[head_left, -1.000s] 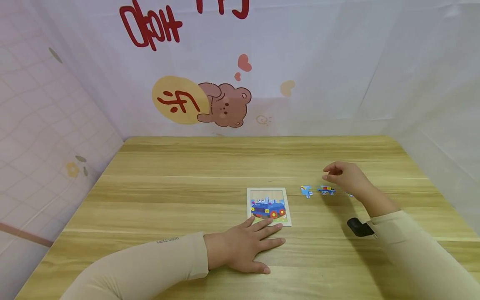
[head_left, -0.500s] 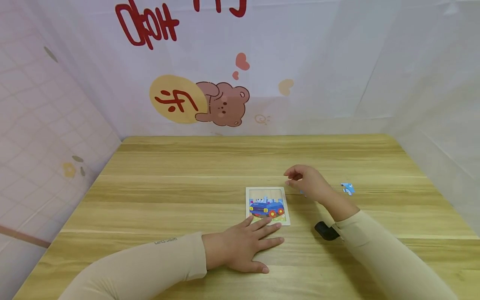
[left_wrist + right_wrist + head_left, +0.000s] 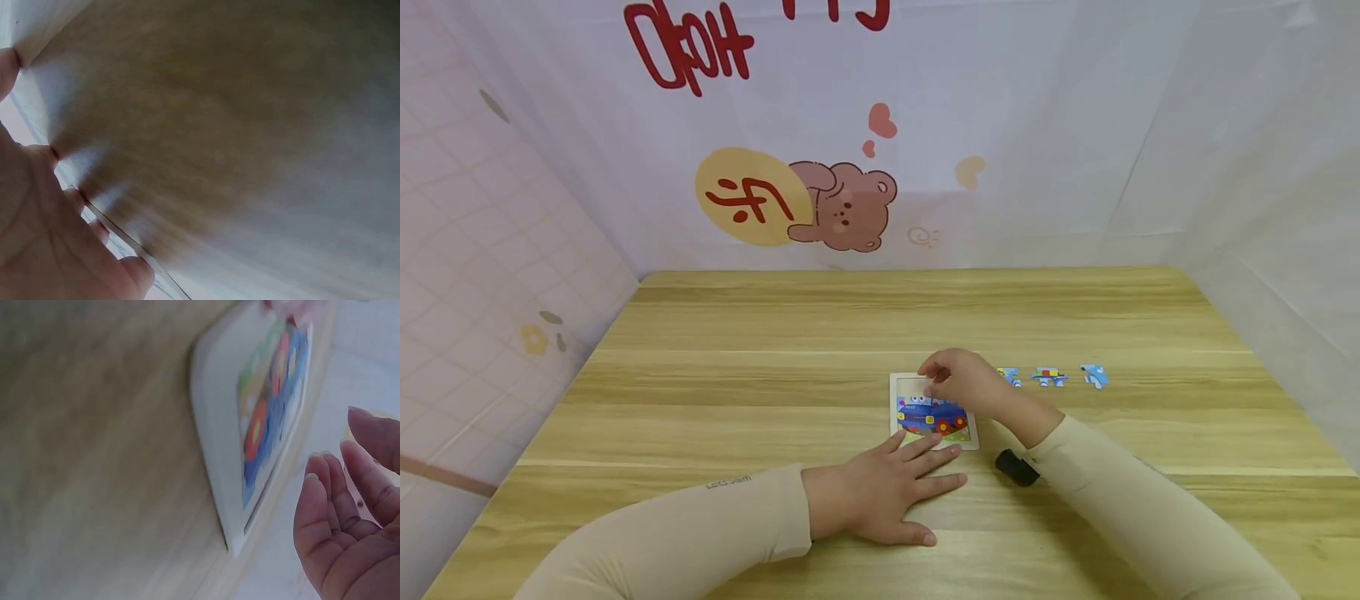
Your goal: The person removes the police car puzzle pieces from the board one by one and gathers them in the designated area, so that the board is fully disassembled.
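Note:
A small jigsaw puzzle point(image 3: 917, 413) with a blue cartoon vehicle lies in a pale frame point(image 3: 892, 417) on the table; its upper strip shows bare backing. My left hand point(image 3: 887, 493) lies flat, fingers spread, with the fingertips at the frame's near edge. My right hand point(image 3: 966, 383) hovers over the frame's upper right part. In the right wrist view its fingers point(image 3: 312, 512) are loosely bent, thumb apart from them, and no piece shows between them. Three loose puzzle pieces lie to the right: one point(image 3: 1009, 375) partly behind the hand, a middle one point(image 3: 1049, 377) and a far one point(image 3: 1093, 376).
The wood-grain table point(image 3: 737, 375) extends around the puzzle. A white printed cloth point(image 3: 1037, 100) with a bear drawing rises behind it. A black wrist-worn device point(image 3: 1017, 468) sits below my right forearm, close to the tabletop.
My right hand has moved left, from above the loose pieces to over the puzzle frame, uncovering the pieces on the right. The left hand stays in place.

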Action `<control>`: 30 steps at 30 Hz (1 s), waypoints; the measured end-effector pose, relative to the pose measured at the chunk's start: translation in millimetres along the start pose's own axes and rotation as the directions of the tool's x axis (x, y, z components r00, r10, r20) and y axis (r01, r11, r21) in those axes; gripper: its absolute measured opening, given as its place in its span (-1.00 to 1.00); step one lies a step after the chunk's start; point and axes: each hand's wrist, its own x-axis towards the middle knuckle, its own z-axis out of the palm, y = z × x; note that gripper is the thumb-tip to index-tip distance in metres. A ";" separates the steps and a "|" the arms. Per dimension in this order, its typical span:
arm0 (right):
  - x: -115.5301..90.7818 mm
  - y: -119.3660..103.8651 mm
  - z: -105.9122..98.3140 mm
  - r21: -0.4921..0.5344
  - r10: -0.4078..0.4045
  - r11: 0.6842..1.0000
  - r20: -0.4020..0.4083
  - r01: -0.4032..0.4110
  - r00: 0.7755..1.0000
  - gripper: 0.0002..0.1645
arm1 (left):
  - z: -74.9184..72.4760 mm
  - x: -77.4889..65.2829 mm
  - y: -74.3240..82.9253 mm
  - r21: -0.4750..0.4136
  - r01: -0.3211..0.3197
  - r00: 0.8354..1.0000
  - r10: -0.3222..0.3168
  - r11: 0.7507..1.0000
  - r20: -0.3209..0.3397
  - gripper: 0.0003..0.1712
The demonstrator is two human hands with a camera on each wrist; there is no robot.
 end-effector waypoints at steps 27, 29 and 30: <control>9.8 -22.7 17.4 -0.198 -0.004 0.979 0.169 0.038 0.986 -0.74 | -1.3 -1.4 0.4 0.012 -0.007 1.000 0.008 1.000 -0.018 -0.19; 10.4 -23.6 17.8 -0.203 -0.002 0.978 0.176 0.039 0.984 -0.74 | -1.2 -1.5 0.4 0.013 -0.008 1.000 0.008 1.000 -0.019 -0.19; 10.7 -24.0 18.0 -0.203 0.000 0.978 0.179 0.037 0.984 -0.75 | -1.2 -1.5 0.4 0.012 -0.008 1.000 0.009 1.000 -0.020 -0.19</control>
